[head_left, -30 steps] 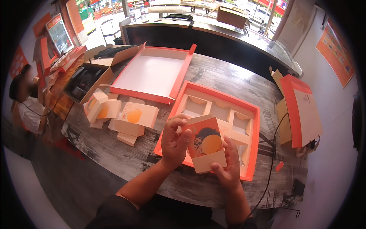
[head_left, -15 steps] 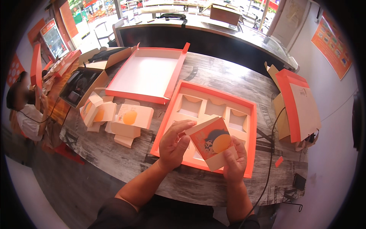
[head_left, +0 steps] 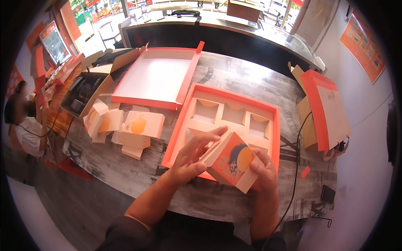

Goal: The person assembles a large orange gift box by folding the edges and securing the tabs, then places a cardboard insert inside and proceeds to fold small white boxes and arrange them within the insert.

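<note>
In front of me is a small folding carton (head_left: 233, 161), orange and cream with a dark round figure and a yellow disc printed on it. It has opened into a box shape and is tilted. My right hand (head_left: 264, 169) grips its right side, thumb on the printed face. At its left edge is my left hand (head_left: 190, 161), fingers stretched out and apart, thumb close to the carton's lower left corner. Beneath lies an orange gift box tray (head_left: 238, 99) with cream square compartments. Partly folded cartons (head_left: 140, 125) rest on the table to the left.
A shallow orange lid (head_left: 155, 75), white inside, lies at the far left of the grey wood table (head_left: 232, 77). Beside it stands an open cardboard box (head_left: 83, 94). Another orange-and-cream box (head_left: 326, 111) stands right, near a black cable (head_left: 298, 159). Someone (head_left: 27, 125) sits far left.
The carton has turned and gone from nearly flat to a box with depth. My left fingers have spread along its left side; my right hand has shifted slightly right and down.
</note>
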`<state>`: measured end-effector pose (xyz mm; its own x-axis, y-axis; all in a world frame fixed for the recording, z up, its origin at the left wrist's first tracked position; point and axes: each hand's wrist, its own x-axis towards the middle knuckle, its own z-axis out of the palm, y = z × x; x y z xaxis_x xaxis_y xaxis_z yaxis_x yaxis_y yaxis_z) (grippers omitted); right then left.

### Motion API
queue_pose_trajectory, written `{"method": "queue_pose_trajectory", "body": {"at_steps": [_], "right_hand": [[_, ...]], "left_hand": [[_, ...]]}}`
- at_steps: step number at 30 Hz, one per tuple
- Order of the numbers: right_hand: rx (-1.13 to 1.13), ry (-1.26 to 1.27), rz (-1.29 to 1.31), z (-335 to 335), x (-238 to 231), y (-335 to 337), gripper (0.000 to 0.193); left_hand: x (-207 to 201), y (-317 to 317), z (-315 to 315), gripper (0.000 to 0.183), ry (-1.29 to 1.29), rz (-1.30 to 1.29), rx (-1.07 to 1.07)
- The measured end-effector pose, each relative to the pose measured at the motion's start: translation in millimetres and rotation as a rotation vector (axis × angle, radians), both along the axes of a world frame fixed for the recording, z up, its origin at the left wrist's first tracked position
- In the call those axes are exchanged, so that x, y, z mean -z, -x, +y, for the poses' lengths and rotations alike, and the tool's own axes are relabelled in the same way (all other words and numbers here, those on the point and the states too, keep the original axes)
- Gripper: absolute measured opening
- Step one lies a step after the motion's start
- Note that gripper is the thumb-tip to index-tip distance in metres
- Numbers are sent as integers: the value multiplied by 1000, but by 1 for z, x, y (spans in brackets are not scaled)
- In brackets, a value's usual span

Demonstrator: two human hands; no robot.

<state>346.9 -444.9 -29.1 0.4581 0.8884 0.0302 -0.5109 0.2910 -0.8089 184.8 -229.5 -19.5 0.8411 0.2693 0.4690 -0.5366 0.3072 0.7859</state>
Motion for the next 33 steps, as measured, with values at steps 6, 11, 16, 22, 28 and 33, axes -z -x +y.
{"method": "queue_pose_trajectory", "body": {"at_steps": [6, 11, 16, 22, 28, 33], "right_hand": [[-86, 18, 61, -3, -1, -3, 40], [-47, 55, 61, -2, -7, -1, 40], [-61, 77, 31, -3, -7, -5, 39], [6, 60, 12, 2, -12, 0, 39], [42, 112, 13, 1, -10, 3, 45], [22, -57, 16, 6, -14, 10, 62]], "left_hand": [[-1, 1, 8, 105, -13, 96, 95], [2, 3, 12, 107, -12, 184, 74], [10, 0, 18, 115, -65, 167, 144], [9, -2, 13, 117, -97, 229, 105], [1, 1, 12, 110, -107, 263, 99], [0, -1, 12, 103, 105, 234, 170]]}}
